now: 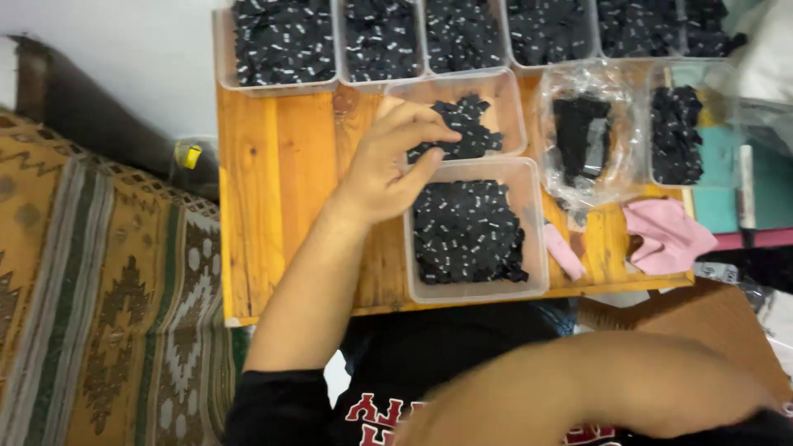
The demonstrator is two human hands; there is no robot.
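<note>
Your left fingers (425, 136) pinch closed on a few small black pieces (462, 132) in the upper clear tub (508, 103); keep the pinch light, I judge, so only a few lift. Below it sits the fuller tub (537, 239), both on the wooden counter (273, 190). Your left hand (388, 165) rests over the rims. Your right hand (743, 405) is blurred low down; I cannot tell its grip.

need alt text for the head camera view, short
A person's left hand reaches into a clear plastic tub of small black fabric pieces on an orange wooden table. More such tubs surround it; the blurred right forearm crosses the foreground.
</note>
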